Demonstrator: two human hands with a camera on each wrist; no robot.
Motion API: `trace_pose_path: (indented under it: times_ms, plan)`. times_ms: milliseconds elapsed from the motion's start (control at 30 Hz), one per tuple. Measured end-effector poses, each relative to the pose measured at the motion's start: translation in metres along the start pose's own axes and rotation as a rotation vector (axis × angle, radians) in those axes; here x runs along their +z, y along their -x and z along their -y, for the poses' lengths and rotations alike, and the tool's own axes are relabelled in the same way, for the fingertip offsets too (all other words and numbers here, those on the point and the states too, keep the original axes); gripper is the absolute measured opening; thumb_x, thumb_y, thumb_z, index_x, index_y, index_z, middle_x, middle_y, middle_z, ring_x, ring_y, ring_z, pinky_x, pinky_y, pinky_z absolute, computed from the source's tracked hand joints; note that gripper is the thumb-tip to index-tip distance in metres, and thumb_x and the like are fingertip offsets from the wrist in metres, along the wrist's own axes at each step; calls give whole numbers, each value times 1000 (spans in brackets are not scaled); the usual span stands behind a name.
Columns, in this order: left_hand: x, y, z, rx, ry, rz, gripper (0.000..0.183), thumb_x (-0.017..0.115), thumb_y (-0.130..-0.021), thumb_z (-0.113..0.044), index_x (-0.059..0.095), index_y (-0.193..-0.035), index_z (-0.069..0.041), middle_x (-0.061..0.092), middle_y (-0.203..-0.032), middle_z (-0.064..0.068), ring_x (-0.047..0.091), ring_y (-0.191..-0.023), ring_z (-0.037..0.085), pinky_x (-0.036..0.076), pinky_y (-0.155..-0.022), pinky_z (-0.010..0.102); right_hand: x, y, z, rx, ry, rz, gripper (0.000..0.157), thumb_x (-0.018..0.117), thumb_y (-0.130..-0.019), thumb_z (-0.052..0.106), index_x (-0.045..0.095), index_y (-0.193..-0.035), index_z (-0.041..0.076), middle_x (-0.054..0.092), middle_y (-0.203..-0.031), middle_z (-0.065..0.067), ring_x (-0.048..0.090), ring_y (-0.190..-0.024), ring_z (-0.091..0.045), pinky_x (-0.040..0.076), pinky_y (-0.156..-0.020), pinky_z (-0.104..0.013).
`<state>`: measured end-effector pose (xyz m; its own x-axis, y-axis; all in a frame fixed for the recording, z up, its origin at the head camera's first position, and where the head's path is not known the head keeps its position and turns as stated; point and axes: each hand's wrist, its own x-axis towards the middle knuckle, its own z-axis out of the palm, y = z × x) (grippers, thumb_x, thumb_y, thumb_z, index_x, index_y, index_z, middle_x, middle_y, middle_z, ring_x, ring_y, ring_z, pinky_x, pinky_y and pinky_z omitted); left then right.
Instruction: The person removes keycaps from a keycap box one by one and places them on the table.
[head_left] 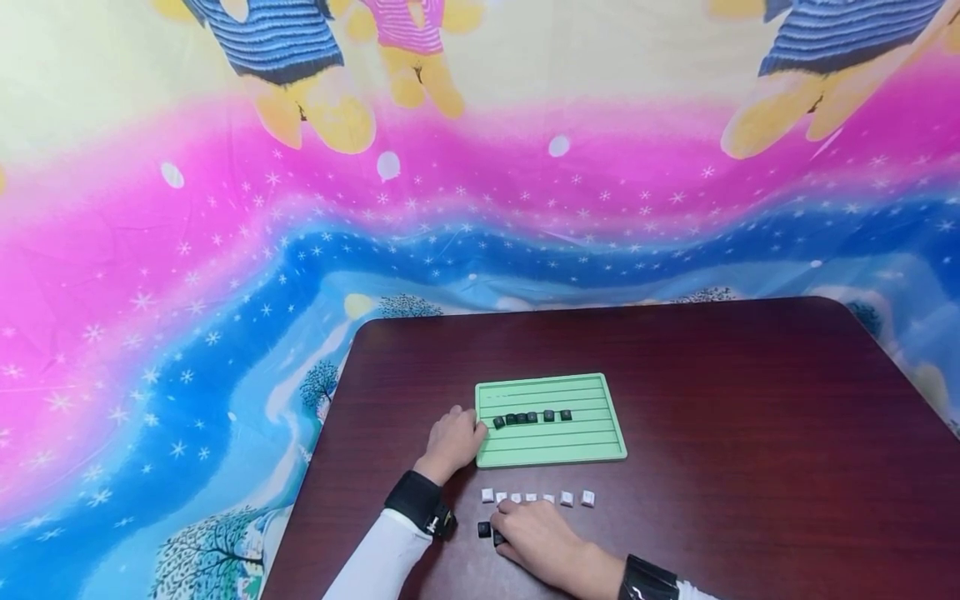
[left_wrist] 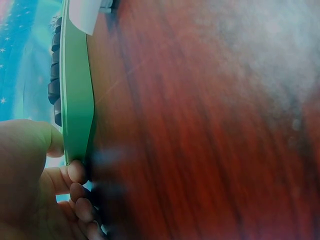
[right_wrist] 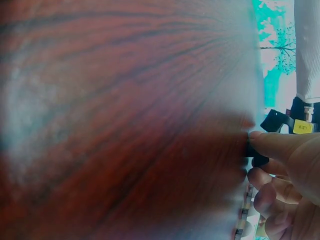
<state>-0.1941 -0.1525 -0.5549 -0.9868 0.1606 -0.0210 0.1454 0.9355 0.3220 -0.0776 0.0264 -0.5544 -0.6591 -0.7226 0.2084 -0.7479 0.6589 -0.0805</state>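
Note:
My left hand [head_left: 455, 439] grips the left edge of a light green tray [head_left: 551, 454]; in the left wrist view the thumb [left_wrist: 56, 142] lies at its top rim and the index fingertip [left_wrist: 77, 171] at its end. Several black keycaps [head_left: 532, 417] sit in a row across the tray's grooves. Nearer the person, my right hand [head_left: 540, 537] pinches a black keycap [right_wrist: 251, 148] between thumb and fingers, low over the table. Just left of it is another black keycap [head_left: 483, 529]. Several white keycaps [head_left: 567, 498] form a row beyond the right hand, partly hidden by its fingers.
The dark red-brown wooden table [head_left: 750, 433] extends to the right of the tray. Behind it hangs a colourful printed cloth [head_left: 465, 192]. Black bands with small devices [head_left: 420, 500] are strapped on both wrists.

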Motion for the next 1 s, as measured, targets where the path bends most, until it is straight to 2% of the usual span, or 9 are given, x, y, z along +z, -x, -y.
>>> trace_pose_path:
  times_ms: [533, 1000]
  plan:
    - [2, -1, 0, -12, 9, 24, 34, 49, -100, -25, 47, -68, -13, 44, -72, 4, 38, -59, 20, 31, -55, 31, -2, 1, 0, -11, -4, -9, 19, 77, -80, 37, 66, -81, 21, 61, -78, 9, 59, -58, -7, 36, -46, -25]
    - [1, -1, 0, -12, -2, 17, 33, 49, -100, -26, 48, -69, -14, 46, -73, 5, 41, -60, 20, 33, -56, 32, -19, -5, -12, -11, -39, -121, 24, 78, -83, 40, 63, -79, 21, 59, -74, 12, 56, -57, -6, 33, -46, -22]
